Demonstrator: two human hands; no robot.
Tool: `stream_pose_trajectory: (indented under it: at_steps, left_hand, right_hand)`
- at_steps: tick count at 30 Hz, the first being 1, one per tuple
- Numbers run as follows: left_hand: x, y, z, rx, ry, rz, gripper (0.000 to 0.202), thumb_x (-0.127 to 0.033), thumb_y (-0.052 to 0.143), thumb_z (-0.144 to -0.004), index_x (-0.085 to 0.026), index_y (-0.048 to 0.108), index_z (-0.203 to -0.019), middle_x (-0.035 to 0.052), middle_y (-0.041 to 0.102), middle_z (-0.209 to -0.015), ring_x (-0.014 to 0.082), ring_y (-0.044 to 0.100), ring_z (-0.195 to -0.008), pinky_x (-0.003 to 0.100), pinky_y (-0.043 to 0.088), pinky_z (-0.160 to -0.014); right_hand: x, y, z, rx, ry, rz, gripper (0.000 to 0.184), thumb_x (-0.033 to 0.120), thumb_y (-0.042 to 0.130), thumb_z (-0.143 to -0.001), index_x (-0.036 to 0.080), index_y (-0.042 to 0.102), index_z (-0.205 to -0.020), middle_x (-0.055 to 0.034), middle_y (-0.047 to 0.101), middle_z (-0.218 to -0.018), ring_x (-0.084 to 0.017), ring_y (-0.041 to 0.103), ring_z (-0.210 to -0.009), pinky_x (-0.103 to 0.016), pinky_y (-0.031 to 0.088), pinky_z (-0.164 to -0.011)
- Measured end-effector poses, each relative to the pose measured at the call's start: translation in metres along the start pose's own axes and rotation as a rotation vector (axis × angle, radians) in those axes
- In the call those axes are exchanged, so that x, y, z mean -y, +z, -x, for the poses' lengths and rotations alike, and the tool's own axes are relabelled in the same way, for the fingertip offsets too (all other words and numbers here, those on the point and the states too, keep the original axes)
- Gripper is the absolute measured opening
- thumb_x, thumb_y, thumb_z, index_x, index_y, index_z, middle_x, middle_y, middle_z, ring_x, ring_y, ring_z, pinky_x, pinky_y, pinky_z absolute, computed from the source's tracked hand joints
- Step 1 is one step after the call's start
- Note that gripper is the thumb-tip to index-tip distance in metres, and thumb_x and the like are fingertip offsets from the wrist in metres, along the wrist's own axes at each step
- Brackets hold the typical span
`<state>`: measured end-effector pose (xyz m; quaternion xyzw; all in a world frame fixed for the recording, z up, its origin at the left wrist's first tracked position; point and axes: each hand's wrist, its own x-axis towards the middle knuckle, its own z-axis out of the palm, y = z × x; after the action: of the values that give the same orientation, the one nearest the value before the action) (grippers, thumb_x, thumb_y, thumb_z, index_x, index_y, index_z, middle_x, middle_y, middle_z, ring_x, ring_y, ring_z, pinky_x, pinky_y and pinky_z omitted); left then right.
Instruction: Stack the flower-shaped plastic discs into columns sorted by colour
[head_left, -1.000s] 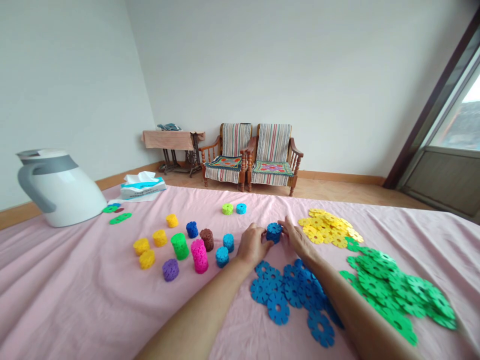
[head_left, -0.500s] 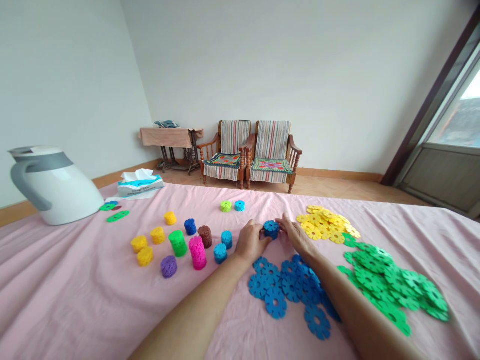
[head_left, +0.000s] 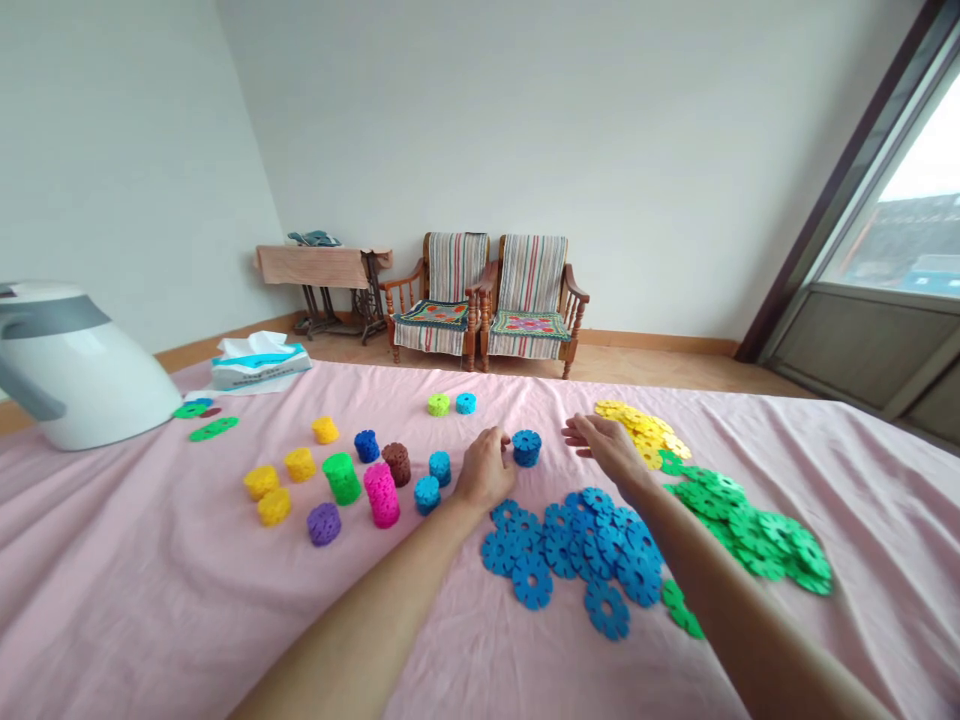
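Observation:
A short stack of blue snowflake discs stands on the pink cloth between my hands. My left hand rests just left of it, fingers curled, fingertips close to or touching the stack. My right hand hovers to the right of it, fingers stretched out and apart from the stack, holding nothing. Below my hands lies a loose pile of blue discs.
Small coloured disc stacks stand to the left. Yellow discs and green discs lie at the right. A white kettle and a tissue pack sit far left. Two chairs stand behind.
Both hands held the blue stack between them before. Now my right hand has drawn away to the right and opened, and the stack stands on the cloth. The view has shifted right.

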<state>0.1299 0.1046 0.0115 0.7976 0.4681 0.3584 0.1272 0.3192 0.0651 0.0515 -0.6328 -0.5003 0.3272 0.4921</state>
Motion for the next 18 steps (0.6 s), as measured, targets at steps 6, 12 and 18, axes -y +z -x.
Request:
stream_pose_trajectory:
  at_steps: [6, 12, 18]
  left_hand:
    - [-0.014, -0.012, 0.006, -0.067, 0.070, -0.006, 0.034, 0.003, 0.038, -0.065, -0.019, 0.050, -0.089, 0.0062, 0.054, -0.093, 0.0203, 0.051, -0.094, 0.032, 0.041, -0.086]
    - [-0.033, -0.020, 0.016, 0.088, 0.230, 0.000, 0.033, 0.002, 0.039, -0.066, -0.021, 0.057, -0.081, 0.0009, 0.059, -0.085, 0.0156, 0.055, -0.086, 0.024, 0.043, -0.080]
    - [-0.020, -0.041, 0.044, 0.161, 0.208, -0.078, 0.018, -0.012, 0.052, -0.073, -0.020, 0.064, -0.084, 0.0045, 0.062, -0.084, 0.0208, 0.056, -0.088, 0.030, 0.043, -0.080]
  right_hand:
    - [-0.010, -0.036, 0.014, 0.084, -0.132, 0.384, 0.023, 0.031, 0.053, -0.074, 0.014, 0.066, -0.083, -0.0051, 0.069, -0.072, -0.016, 0.063, -0.064, -0.027, 0.046, -0.059]
    - [-0.017, -0.041, 0.035, 0.282, -0.157, 0.717, 0.032, 0.028, 0.065, -0.061, 0.016, 0.067, -0.090, -0.0066, 0.068, -0.086, -0.018, 0.060, -0.072, -0.027, 0.043, -0.065]
    - [-0.019, -0.040, 0.039, 0.334, -0.133, 0.753, 0.026, 0.029, 0.065, -0.061, 0.018, 0.064, -0.084, -0.0059, 0.065, -0.087, -0.018, 0.058, -0.074, -0.026, 0.041, -0.064]
